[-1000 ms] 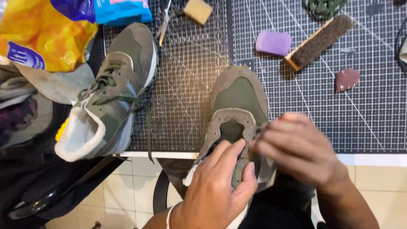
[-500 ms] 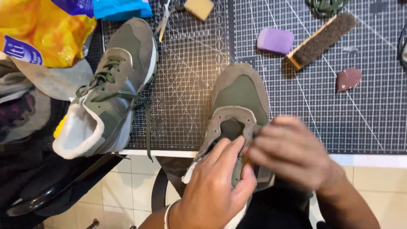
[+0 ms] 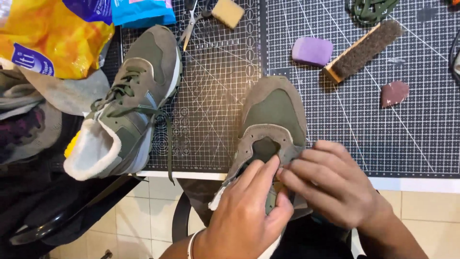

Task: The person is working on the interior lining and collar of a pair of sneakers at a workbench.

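An olive-green suede sneaker without laces (image 3: 274,111) lies toe away from me, its heel over the table's front edge. My left hand (image 3: 247,211) grips its tongue and throat from the left, fingers pressed into the opening. My right hand (image 3: 335,184) pinches the right eyelet flap, fingertips meeting the left hand's. A second matching sneaker (image 3: 129,103), laced, with a white lining, lies to the left on the dark cutting mat (image 3: 335,129).
On the mat: a purple eraser block (image 3: 312,50), a wooden brush (image 3: 363,50), a reddish-brown small piece (image 3: 394,92), a tan sponge (image 3: 228,12), scissors (image 3: 189,24) and green laces (image 3: 369,8). Yellow and blue bags (image 3: 52,36) and cloths lie at the left. Tiled floor is below.
Both hands have shifted slightly on the unlaced sneaker's throat; the fingers now sit closer together on the eyelet flap. The view moved a little; other things stay put.
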